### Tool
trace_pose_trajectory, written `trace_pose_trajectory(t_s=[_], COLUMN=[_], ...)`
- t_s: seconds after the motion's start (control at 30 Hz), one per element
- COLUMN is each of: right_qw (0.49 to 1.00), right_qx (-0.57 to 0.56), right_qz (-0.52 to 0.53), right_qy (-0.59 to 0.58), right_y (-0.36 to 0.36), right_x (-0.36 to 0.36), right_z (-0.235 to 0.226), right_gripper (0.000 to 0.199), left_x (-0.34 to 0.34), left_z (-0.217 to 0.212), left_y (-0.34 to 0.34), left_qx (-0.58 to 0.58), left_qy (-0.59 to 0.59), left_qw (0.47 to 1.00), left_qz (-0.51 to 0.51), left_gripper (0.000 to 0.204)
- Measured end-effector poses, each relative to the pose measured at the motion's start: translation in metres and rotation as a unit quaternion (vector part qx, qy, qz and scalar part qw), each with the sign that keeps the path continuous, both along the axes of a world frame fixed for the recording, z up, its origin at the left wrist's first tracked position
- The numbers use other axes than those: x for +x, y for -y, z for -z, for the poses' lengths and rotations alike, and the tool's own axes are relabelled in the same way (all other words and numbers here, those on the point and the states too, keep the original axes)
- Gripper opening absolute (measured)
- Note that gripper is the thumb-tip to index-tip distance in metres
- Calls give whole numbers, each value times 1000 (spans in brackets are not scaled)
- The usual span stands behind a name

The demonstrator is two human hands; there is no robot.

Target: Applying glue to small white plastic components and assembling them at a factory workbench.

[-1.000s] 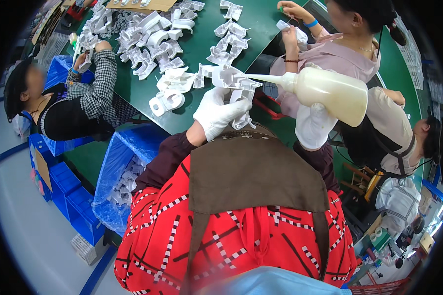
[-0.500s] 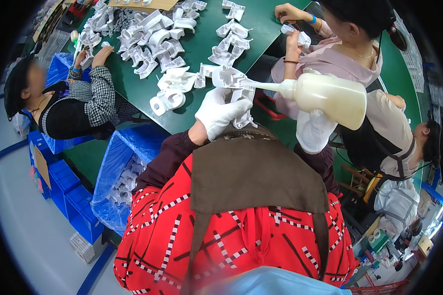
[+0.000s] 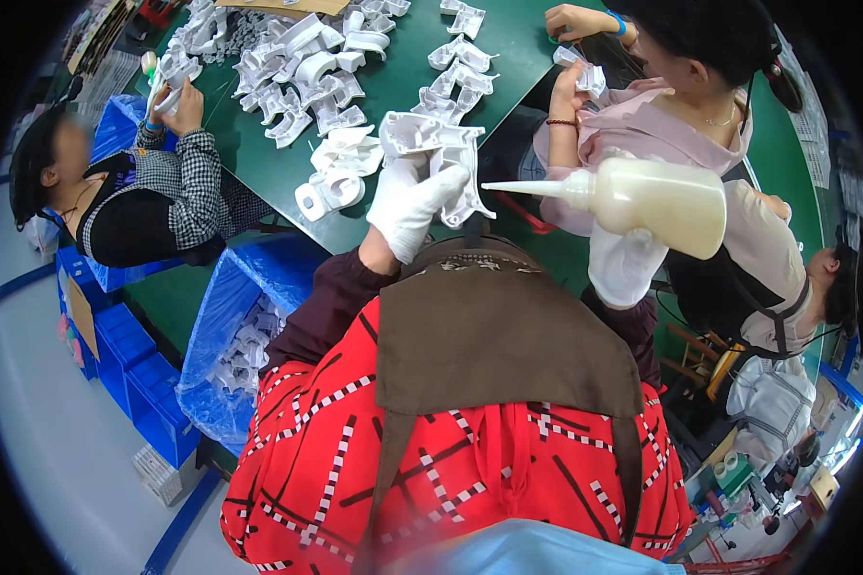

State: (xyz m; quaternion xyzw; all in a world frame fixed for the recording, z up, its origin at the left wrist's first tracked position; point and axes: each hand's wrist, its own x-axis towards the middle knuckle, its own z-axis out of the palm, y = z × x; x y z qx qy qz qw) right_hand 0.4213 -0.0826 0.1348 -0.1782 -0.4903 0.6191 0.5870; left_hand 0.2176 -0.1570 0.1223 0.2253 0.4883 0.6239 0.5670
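My left hand, in a white glove, grips a white molded plastic part with walls and recesses, held above the near edge of the green table. My right hand, gloved too, is closed around a translucent squeeze bottle of cream-coloured liquid. The bottle lies almost level, its long thin nozzle pointing left at the part, with a small gap between tip and part. Just beyond my left hand, a white rounded part rests on the table.
A heap of white plastic parts covers the table's far left, with a row of similar parts right of it. A blue plastic-lined bin of parts stands at my left. Co-workers sit at left and right, handling parts.
The nozzle has drawn back from over the part, the bottle shifting slightly right and down. My left hand has turned the part, so more of its face shows.
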Motion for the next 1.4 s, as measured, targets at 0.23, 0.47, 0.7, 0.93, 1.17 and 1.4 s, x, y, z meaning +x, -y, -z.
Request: trace_pose_trajectory(t_s=[0.23, 0.47, 0.7, 0.93, 1.17, 1.4], right_qw=[998, 998, 996, 994, 990, 987], right_qx=[24, 16, 70, 52, 45, -66], right_qz=[-36, -20, -20, -82, -36, -143], right_qy=[52, 66, 59, 47, 132, 21], right_y=[5, 6, 4, 8, 12, 7], right_x=[-2, -1, -5, -7, -6, -19], right_z=[-12, -4, -3, -8, 4, -11], right_gripper=[64, 62, 65, 56, 59, 48], left_x=[-5, -5, -5, -10, -8, -10], left_z=[0, -3, 1, 6, 2, 15], left_y=[-1, 0, -1, -4, -4, -8], left_qx=[14, 4, -1, -14, -23, -16], left_qy=[-43, -56, -90, -109, -87, -147], left_qw=[999, 998, 995, 992, 995, 988], left_qz=[-25, -23, -36, -61, -35, -33], left_gripper=[28, 28, 29, 25, 27, 25])
